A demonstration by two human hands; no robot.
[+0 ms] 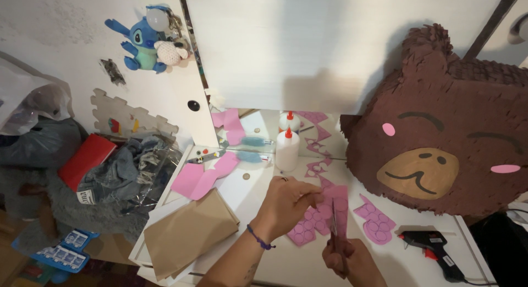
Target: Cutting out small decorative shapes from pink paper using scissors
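Pink foam sheet marked with circle outlines (319, 218): we hold it upright-tilted over the white surface (247, 196), our left hand (289, 201) pinching its upper edge, fingers (311, 198) closed narrow on it. Scissors (334, 226): gripped by our right hand (352, 260), which is curled shut round the handles, blades running up and away from us into the sheet, long axis near vertical. The sheet lies just above and ahead of the right hand, which is nearer its lower edge. Nearby: white glue bottle with red cap (287, 148), black glue gun (432, 248), brown bear-face piñata (440, 133), brown paper sheet (190, 232).
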